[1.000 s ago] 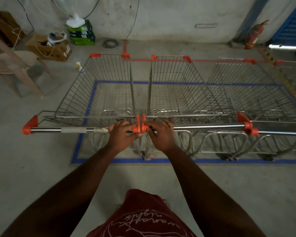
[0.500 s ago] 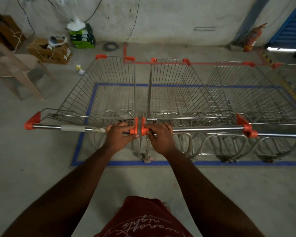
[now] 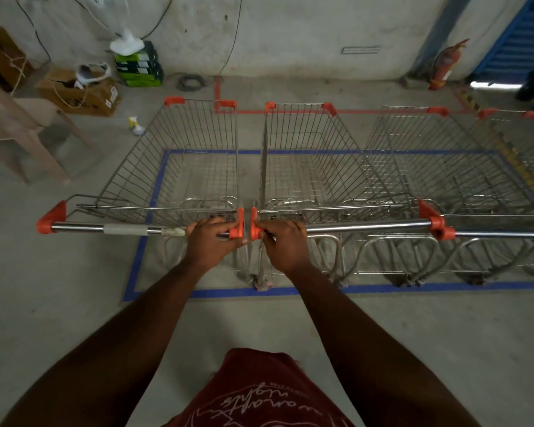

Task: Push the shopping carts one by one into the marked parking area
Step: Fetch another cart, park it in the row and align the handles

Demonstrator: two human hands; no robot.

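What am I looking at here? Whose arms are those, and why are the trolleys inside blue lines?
There is one picture, from a camera worn on a person's head, looking down, so the arms are that person's own. The left hand grips the handle of the left cart. The right hand grips the handle of the next cart. More carts stand in a row to the right. The blue tape on the concrete floor marks their parking place. By the wall are a cardboard box and a fire extinguisher.
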